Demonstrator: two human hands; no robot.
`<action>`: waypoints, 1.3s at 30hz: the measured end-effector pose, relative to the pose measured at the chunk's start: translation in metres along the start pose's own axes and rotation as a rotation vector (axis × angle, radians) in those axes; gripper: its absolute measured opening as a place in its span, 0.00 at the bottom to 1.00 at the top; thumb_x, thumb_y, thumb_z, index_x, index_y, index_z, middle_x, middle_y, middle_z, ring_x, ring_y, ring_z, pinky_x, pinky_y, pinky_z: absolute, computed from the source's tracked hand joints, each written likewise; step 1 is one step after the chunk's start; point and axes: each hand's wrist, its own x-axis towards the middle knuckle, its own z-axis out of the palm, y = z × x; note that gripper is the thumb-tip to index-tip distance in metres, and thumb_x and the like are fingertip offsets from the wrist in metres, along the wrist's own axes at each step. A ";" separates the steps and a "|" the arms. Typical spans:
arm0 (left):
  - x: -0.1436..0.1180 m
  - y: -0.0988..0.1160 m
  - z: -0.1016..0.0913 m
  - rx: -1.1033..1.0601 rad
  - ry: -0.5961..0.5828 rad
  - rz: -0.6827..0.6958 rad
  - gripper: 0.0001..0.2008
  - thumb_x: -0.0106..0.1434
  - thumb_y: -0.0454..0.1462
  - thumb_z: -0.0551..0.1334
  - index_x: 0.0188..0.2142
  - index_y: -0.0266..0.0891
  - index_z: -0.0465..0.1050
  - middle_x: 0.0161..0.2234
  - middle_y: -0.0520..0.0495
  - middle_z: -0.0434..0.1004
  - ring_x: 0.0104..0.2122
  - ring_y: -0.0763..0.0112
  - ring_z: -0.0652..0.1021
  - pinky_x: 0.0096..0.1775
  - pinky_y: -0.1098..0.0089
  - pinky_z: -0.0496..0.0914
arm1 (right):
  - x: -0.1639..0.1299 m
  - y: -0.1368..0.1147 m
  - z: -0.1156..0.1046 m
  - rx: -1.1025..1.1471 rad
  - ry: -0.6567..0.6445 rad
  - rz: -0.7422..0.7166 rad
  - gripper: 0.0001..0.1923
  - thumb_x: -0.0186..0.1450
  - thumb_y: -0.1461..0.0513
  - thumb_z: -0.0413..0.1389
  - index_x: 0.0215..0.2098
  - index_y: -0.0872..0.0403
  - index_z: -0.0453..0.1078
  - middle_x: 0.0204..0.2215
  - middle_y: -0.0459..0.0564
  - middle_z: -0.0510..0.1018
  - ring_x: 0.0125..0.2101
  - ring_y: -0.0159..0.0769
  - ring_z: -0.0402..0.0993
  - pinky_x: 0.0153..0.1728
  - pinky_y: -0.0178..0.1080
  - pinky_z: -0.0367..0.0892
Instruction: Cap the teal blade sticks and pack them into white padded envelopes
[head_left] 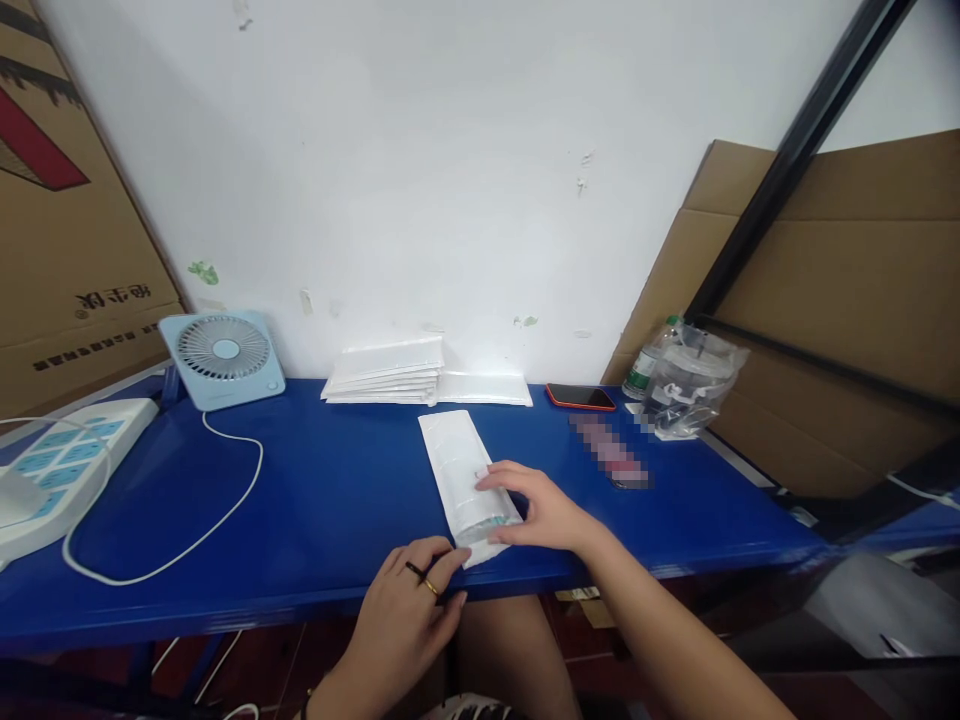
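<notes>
A long white padded envelope [454, 462] lies lengthwise on the blue table [322, 490], its near end at the front edge. Something teal shows at that near end, under my fingers. My right hand [536, 508] rests flat on the envelope's near part, fingers spread and pointing left. At the table's front edge, my left hand [412, 598] pinches the envelope's near corner; it wears two rings, one dark and one gold.
A stack of white envelopes [390, 372] lies by the wall. A light-blue desk fan [223, 356] with a white cable [225, 500] and a power strip [60, 462] sit left. A red-edged phone [580, 397], a blurred object [611, 452], a plastic bag [694, 385] and a bottle [649, 362] are right, with cardboard [840, 300] behind them.
</notes>
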 end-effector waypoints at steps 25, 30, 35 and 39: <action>0.049 -0.002 -0.008 -0.173 -0.164 -0.531 0.12 0.61 0.42 0.52 0.26 0.40 0.67 0.22 0.51 0.71 0.24 0.71 0.71 0.27 0.72 0.53 | -0.025 0.001 0.032 -0.185 0.334 0.304 0.04 0.62 0.61 0.53 0.34 0.53 0.68 0.32 0.48 0.74 0.32 0.36 0.70 0.30 0.36 0.65; 0.056 -0.013 -0.004 -0.216 -0.151 -0.562 0.11 0.57 0.41 0.55 0.22 0.40 0.65 0.20 0.52 0.70 0.22 0.72 0.68 0.25 0.72 0.51 | -0.029 -0.006 0.038 -0.545 0.356 -0.105 0.10 0.63 0.62 0.54 0.43 0.50 0.70 0.42 0.52 0.74 0.44 0.41 0.68 0.42 0.44 0.64; 0.056 -0.027 -0.006 -0.596 -0.176 -0.591 0.11 0.56 0.40 0.55 0.20 0.39 0.63 0.18 0.53 0.68 0.21 0.73 0.68 0.26 0.74 0.57 | -0.020 -0.012 0.043 -0.652 0.237 -0.288 0.16 0.65 0.62 0.51 0.51 0.55 0.66 0.43 0.53 0.76 0.47 0.41 0.68 0.46 0.44 0.64; 0.054 -0.030 -0.011 -0.967 -0.174 -0.676 0.11 0.55 0.41 0.57 0.20 0.38 0.63 0.17 0.55 0.66 0.19 0.75 0.66 0.25 0.74 0.60 | -0.004 -0.013 0.051 -0.721 0.288 -0.361 0.17 0.66 0.67 0.49 0.53 0.57 0.65 0.45 0.54 0.76 0.49 0.40 0.68 0.49 0.42 0.65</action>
